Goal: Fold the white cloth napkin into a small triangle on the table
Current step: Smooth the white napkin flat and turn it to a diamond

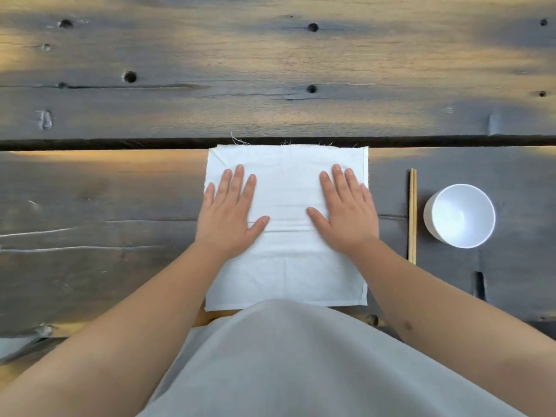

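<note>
The white cloth napkin (287,266) lies spread flat as a square on the dark wooden table (120,191), its far edge frayed and lined up with a gap between planks. My left hand (228,213) rests palm down on the napkin's left half, fingers apart and pointing away from me. My right hand (346,212) lies the same way on the right half. Both palms press flat on the cloth; neither pinches it. The napkin's near edge is partly hidden by my light grey clothing.
A pair of wooden chopsticks (412,216) lies to the right of the napkin, pointing away from me. Further right stands a white bowl (460,216) with nothing in it. A dark gap (120,143) runs across the table between planks.
</note>
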